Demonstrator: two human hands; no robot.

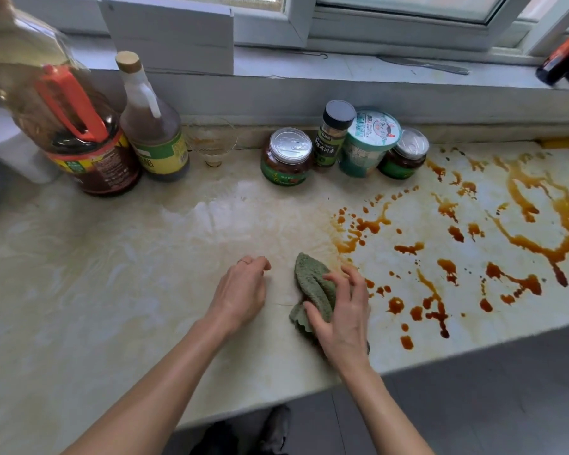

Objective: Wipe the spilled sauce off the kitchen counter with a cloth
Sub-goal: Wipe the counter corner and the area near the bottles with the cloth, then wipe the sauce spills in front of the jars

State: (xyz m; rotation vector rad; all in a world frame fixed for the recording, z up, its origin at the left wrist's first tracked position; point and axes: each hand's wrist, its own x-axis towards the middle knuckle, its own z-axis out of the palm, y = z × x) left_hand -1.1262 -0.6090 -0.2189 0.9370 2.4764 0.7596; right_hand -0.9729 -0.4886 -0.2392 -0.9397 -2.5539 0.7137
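Observation:
Brown sauce (519, 205) lies in streaks and drops over the right half of the pale marble counter (112, 274). A crumpled green cloth (311, 279) rests on the counter at the left edge of the spill. My right hand (342, 313) lies over the cloth, fingers spread and curled onto it. My left hand (242, 292) rests on the counter just left of the cloth, fingers loosely curled, holding nothing. The counter left of the cloth shows a wet sheen.
Along the back wall stand a large oil bottle (79, 133), a brown bottle (153, 133), a small glass (212, 144), two lidded jars (286, 157), a spice shaker (332, 134) and a tub (365, 142). A dark bottle (562, 64) sits on the sill at far right.

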